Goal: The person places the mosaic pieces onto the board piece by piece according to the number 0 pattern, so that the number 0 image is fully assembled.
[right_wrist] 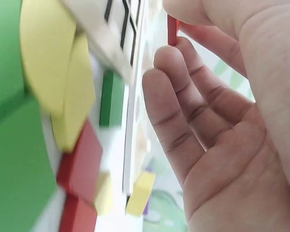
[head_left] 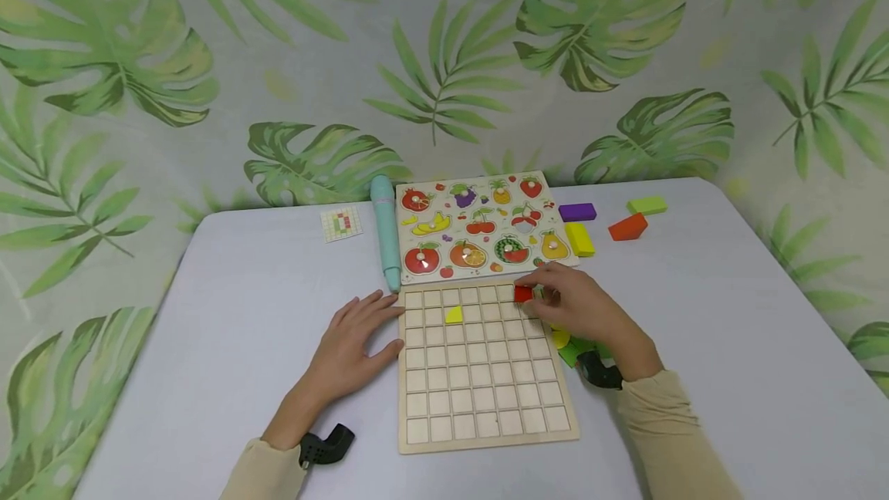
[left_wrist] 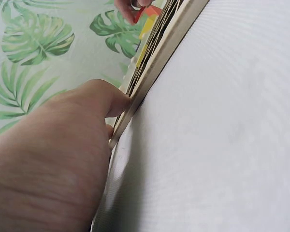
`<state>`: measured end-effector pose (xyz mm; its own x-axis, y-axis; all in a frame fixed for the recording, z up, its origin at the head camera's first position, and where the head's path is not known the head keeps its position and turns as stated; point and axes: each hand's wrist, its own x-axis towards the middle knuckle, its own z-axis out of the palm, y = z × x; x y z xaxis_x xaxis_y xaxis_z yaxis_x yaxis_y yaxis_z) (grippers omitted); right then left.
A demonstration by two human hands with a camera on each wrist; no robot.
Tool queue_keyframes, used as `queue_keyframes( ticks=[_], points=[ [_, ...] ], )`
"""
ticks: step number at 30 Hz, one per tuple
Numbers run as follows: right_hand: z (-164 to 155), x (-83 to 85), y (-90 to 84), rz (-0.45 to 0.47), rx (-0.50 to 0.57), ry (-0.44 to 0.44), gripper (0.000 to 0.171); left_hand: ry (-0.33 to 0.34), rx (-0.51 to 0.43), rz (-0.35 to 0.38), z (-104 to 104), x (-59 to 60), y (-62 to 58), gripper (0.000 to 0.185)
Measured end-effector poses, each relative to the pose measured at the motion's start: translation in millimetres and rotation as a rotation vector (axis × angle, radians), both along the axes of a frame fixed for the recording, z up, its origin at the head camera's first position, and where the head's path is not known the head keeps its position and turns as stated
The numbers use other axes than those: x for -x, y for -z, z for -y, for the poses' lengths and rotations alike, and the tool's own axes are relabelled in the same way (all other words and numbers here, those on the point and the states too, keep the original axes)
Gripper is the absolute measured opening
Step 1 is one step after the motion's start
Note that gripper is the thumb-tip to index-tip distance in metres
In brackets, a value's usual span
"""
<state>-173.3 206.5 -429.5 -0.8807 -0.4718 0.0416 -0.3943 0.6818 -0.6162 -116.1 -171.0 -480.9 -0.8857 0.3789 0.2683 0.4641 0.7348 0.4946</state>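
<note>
The white bench carries a wooden grid board, a fruit puzzle board, a teal pen, a small grid card and loose coloured blocks.

Evenly and softly lit in the head view, bright without harshness, seemingly from overhead. Only faint, short shadows under the left hand and right hand on the table. No strong glare; mild sheen on the pale tabletop. Sharp at centre, with slight bending of the table edges toward the frame corners. Softer in the left wrist view: left hand close and slightly blurred, a dark shadow line beneath the board edge. Heavily blurred in the right wrist view: near blocks smeared and out of focus, fingers reasonably crisp, background washed bright.
</note>
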Motion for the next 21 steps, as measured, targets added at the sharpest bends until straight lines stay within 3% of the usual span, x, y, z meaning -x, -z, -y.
queue_keyframes(
  ticks=[8, 21],
  points=[
    [26, -1.5, 2.1, -0.055, 0.012, -0.061, 0.03, -0.004, 0.012, 0.015, 2, 1.0, 3.2, 0.048],
    [56, -2.7, 5.6, -0.041, -0.026, -0.095, 0.026, -0.007, -0.001, 0.01, 1, 1.2, 3.8, 0.049]
  ],
)
